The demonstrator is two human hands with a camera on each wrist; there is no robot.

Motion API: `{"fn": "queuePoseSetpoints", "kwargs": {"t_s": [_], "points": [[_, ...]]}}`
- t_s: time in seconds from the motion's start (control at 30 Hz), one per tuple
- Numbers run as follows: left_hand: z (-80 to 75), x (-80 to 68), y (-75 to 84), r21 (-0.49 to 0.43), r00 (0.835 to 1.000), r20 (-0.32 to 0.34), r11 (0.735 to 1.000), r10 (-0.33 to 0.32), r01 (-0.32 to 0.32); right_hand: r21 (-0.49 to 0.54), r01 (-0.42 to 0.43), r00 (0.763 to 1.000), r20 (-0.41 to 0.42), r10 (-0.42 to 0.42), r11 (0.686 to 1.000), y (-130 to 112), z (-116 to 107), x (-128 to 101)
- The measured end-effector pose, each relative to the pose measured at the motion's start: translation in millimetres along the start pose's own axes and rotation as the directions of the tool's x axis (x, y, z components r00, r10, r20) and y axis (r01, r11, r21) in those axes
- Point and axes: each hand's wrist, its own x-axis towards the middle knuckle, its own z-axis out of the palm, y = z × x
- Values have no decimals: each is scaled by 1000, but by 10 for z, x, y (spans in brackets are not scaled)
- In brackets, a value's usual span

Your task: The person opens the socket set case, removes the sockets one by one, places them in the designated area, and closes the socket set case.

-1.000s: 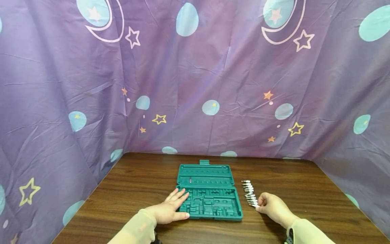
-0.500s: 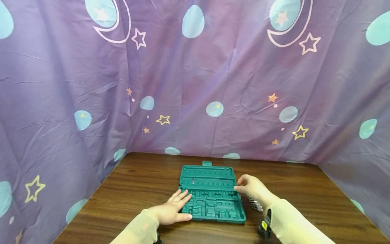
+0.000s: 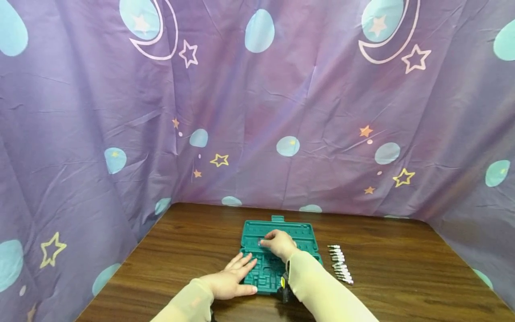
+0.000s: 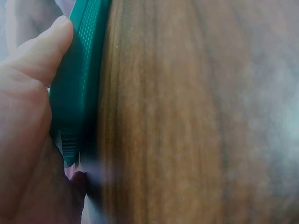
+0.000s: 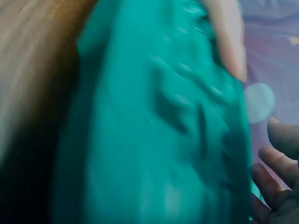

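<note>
A green plastic tool case lies open on the wooden table, its lid folded back flat. My left hand rests spread on the case's front left part; in the left wrist view its thumb lies along the case's edge. Over the lid's left part, my right hand pinches thumb and finger together on what seems a small silver bit, mostly hidden by the fingertips. Its fingers show in the right wrist view. Right of the case lies a slanting row of silver bits.
The dark wooden table spreads around the case. A purple curtain with stars and moons closes off the back and both sides. The right sleeve covers the case's front right part.
My right hand has lifted from the near end of the bit row and travelled left over the case to its lid. The left hand stays on the case, and the head view has shifted slightly.
</note>
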Motion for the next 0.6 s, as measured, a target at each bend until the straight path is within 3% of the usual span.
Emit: {"fn": "queuePoseSetpoints", "kwargs": {"t_s": [0.17,0.27,0.6], "points": [[11,-10,19,-4,1000,-1,1000,26,-26,-192,-25,1000,-3,24,981,-60,202,30],[3,-16,27,0,1000,0,1000,26,-26,-243,-60,998,1,62,968,-92,259,68],[-2,-1,-14,40,1000,-10,999,-9,10,-186,-262,965,-47,257,947,-223,313,211]]}}
